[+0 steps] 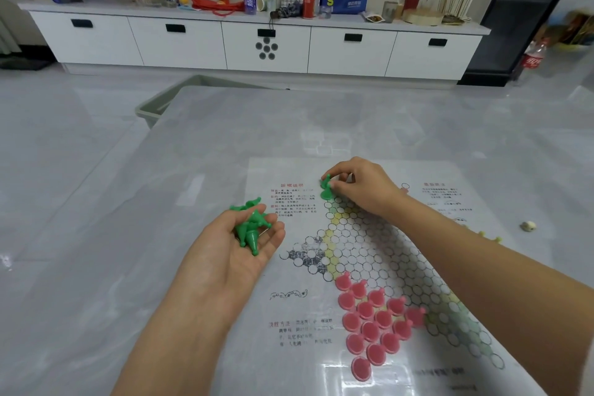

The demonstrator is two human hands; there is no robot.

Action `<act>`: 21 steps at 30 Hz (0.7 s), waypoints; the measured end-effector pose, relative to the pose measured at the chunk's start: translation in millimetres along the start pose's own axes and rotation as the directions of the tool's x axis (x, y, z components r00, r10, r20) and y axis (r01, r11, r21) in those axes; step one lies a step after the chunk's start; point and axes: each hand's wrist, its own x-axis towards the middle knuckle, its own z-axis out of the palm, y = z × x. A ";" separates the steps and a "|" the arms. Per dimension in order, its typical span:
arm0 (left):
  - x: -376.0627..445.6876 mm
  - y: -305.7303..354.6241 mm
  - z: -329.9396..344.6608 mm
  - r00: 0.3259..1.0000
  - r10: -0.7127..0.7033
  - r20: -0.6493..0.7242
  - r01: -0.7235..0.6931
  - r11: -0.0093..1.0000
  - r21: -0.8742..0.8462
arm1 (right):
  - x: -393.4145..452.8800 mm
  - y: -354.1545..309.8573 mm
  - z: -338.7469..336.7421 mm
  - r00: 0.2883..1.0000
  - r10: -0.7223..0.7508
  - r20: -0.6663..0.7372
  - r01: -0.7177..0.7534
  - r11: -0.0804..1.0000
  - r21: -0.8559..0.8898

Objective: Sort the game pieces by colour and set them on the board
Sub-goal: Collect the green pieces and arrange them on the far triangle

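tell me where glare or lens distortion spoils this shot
Head view: glare washes the board at its near edge, below the pink pieces; wide-angle bending curves the cabinet and stretches the forearms at the frame edges; the green pieces in the left hand stay sharp.

A person's left hand (238, 246) lies palm-up over a glossy grey table (193, 154), cupping a heap of green plastic pawns (250, 224). The right hand (360, 185) pinches one green pawn (326, 187) at the far tip of a printed paper checkers board (369, 235). Pink pawns (374, 321) fill its near point.
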 end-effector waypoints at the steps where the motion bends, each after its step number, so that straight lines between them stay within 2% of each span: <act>1: -0.1 0.2 -0.1 1.000 0.000 -0.001 0.000 1.000 0.000 | 0.4 0.3 0.6 1.000 -0.002 -0.002 0.002 1.000 -0.006; 8: -0.8 0.5 0.3 1.000 -0.002 -0.011 0.002 1.000 -0.006 | -0.4 0.0 1.2 1.000 -0.017 -0.001 0.017 0.998 -0.062; 13: -1.1 0.7 1.0 1.000 -0.003 -0.006 0.003 1.000 -0.010 | -9.0 2.7 -5.6 0.997 0.026 -0.072 -0.024 0.999 0.024; 18: -0.9 0.3 1.2 1.000 -0.001 -0.005 0.001 1.000 -0.012 | -18.0 -2.7 -5.7 0.996 0.067 0.052 -0.071 0.994 0.083; 21: -1.7 0.2 1.3 1.000 -0.001 -0.002 0.001 1.000 -0.015 | -17.7 -6.6 1.4 0.997 0.073 -0.015 -0.072 0.997 0.040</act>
